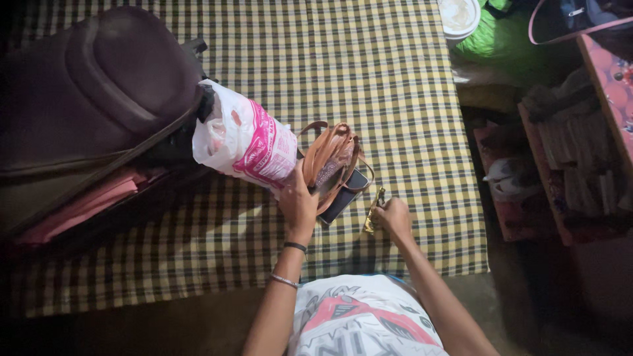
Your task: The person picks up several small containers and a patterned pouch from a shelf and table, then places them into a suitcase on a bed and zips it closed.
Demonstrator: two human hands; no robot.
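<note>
Reaching forward over a bed spread with a yellow-and-black checked cover point(395, 99), both arms stretch out from the person's printed white shirt point(359, 316); the shoulders and head are cut off below the frame. The left hand point(298, 201), with two bands at its wrist, lies palm-down and loosely curled on a brown strapped bag point(331, 161), its fingertips hidden among the straps. A dark phone point(348, 191) pokes out from under the bag, mostly covered. Just right of the bag, the right hand point(393, 214) is closed around a small gold object point(374, 209); what the object is cannot be made out, and the fingers are folded away from view. Touching the bag on its left lies a white-and-pink plastic sack point(247, 142), its contents unseen. Farther left of the bag sits a dark suitcase point(99, 86), its lid open, pink cloth point(86, 204) showing at its edge and the interior lost in shadow. Far beyond the bag, at the top edge, a white bowl point(458, 16) is cut off. The shelves to the right are dim and blurred.
</note>
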